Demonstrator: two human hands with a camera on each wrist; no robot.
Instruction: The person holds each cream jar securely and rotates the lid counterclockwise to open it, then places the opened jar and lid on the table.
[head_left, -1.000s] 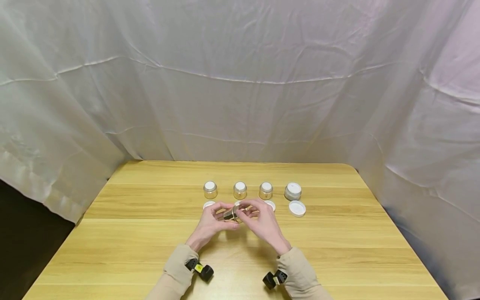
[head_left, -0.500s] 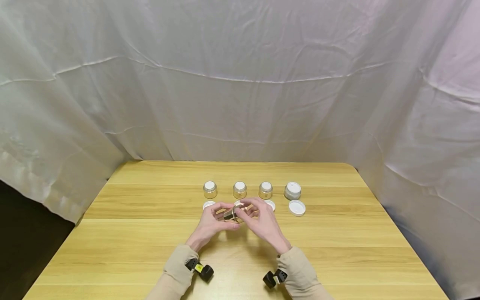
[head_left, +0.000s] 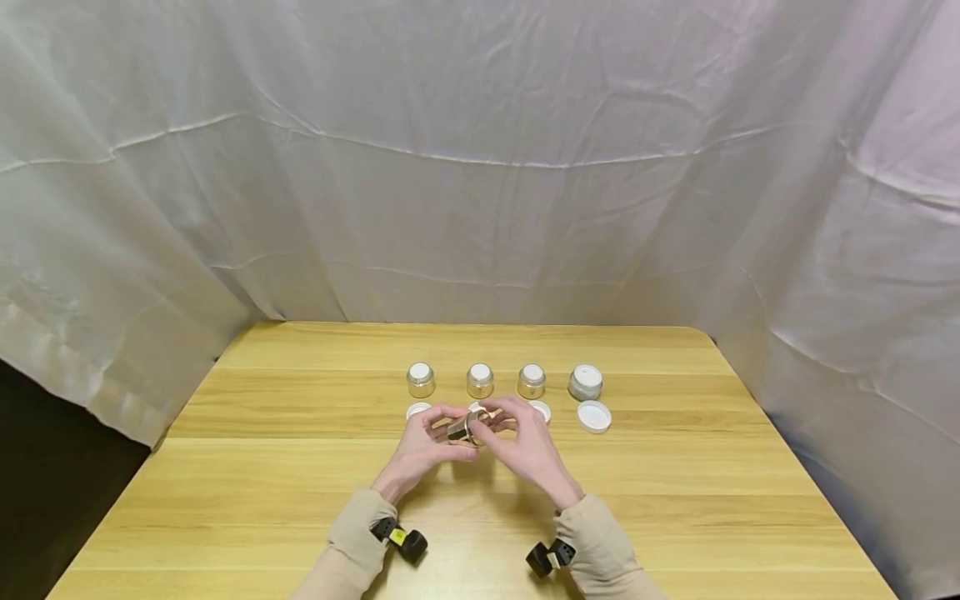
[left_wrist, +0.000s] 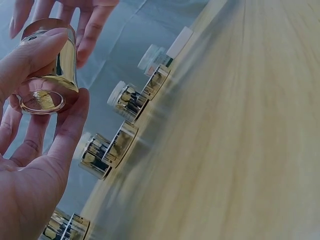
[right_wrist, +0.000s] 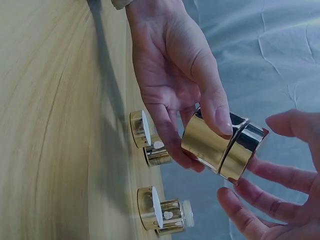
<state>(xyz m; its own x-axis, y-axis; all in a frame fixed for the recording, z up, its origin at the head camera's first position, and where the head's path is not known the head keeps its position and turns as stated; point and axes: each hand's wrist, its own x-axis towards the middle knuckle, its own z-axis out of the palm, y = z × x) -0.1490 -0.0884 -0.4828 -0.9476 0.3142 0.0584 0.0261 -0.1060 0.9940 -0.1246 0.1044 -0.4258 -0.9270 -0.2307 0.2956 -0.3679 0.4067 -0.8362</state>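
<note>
Above the table, both hands hold one shiny gold cosmetic jar point(right_wrist: 212, 145) with a raised seam round it. It lies tilted on its side between the hands. My left hand point(head_left: 420, 446) grips the end with the recessed round base, which faces the camera in the left wrist view. My right hand point(head_left: 528, 442) pinches the other end, its thumb point(right_wrist: 215, 100) lying along the gold wall close to the seam and its fingers beneath. Behind the hands stand a gold jar point(head_left: 421, 381), another gold jar point(head_left: 480, 382) and a third gold jar point(head_left: 532, 382), each with a white top.
A wider clear jar point(head_left: 585, 383) ends the row at the right, with a white lid point(head_left: 595, 417) in front of it. Upturned gold lids with white insides, such as this lid point(right_wrist: 148, 207), lie before the gold jars. Grey curtains point(head_left: 480, 167) border the wooden table point(head_left: 262, 483).
Both hands keep their place over the table. Between them, the jar and the right fingers on it have shifted only slightly, with the seam showing a little more.
</note>
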